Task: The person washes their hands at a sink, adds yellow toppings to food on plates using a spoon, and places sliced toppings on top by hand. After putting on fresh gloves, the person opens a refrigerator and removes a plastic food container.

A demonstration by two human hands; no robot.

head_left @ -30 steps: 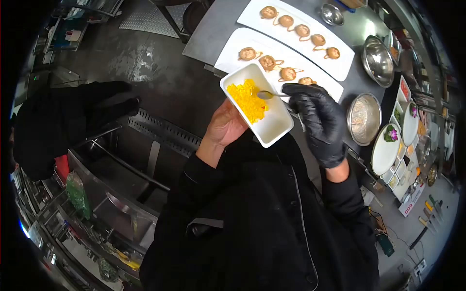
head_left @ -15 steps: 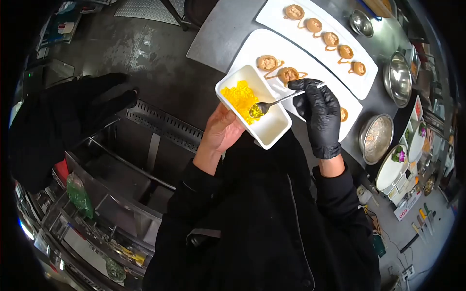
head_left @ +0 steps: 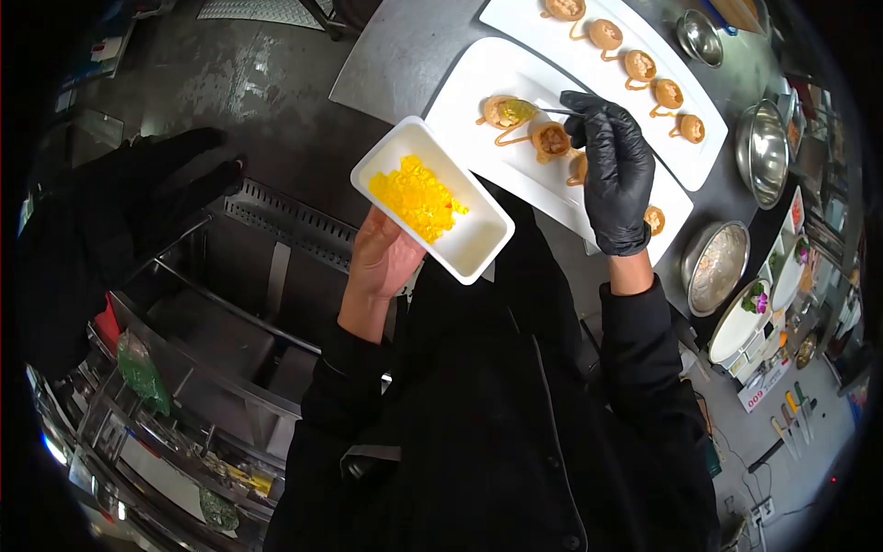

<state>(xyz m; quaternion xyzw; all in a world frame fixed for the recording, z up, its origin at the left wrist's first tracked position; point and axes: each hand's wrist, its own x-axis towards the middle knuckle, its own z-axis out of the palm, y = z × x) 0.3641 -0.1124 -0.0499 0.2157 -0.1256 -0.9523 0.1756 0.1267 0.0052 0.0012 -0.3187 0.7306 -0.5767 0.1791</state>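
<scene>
My bare left hand (head_left: 382, 253) holds a white rectangular dish (head_left: 483, 244) from below and the side. Bright yellow diced pieces (head_left: 418, 198) lie in one part of it. My right hand (head_left: 614, 175), in a black glove, is closed on the handle of a spoon (head_left: 544, 110). The spoon's bowl carries some of the yellow pieces and sits over a round brown filled shell (head_left: 499, 112) at the near plate's left end. Beside it on the white plate (head_left: 451, 101) stands another filled shell (head_left: 551, 140). My glove partly hides further shells on that plate.
A second long white plate (head_left: 704, 166) with several filled shells lies behind. Metal bowls (head_left: 762, 152) stand along the right side, one holding a pale mixture (head_left: 717, 267). Oval plates with purple flowers (head_left: 756, 299) are farther right. Another person's dark sleeve (head_left: 83, 202) is at left.
The spoon has moved out of the dish, up and over to the leftmost shell, carrying yellow pieces. The dish has shifted left, away from the plate.
</scene>
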